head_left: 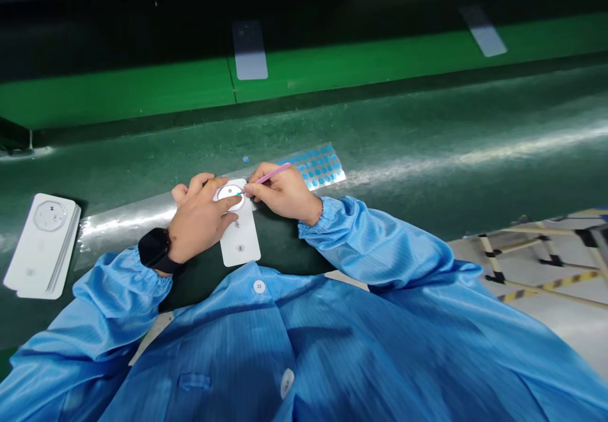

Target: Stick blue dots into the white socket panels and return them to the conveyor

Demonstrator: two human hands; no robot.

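Note:
A white rectangular panel (pixel 242 238) with a round recess (pixel 230 191) at its far end lies in front of me on the bench. My left hand (pixel 197 216) rests over the panel's left side, fingers spread, with fingertips touching it by the recess. Between the thumb and fingers of my right hand (pixel 282 191) is a slim pink pair of tweezers (pixel 270 173). Its tip points down at the recess's right edge, close to my left index finger. Partly under my hands runs a clear film sheet (pixel 128 222), with rows of blue round stickers (pixel 316 165) at its right end.
A stack of similar white panels (pixel 40 244) stands at the left. One small blue piece (pixel 246 159) lies beyond the film. Farther back, two pale panels (pixel 251 54) (pixel 487 35) lie on a bright green strip (pixel 156 86). A tubular frame (pixel 536 257) stands at the lower right.

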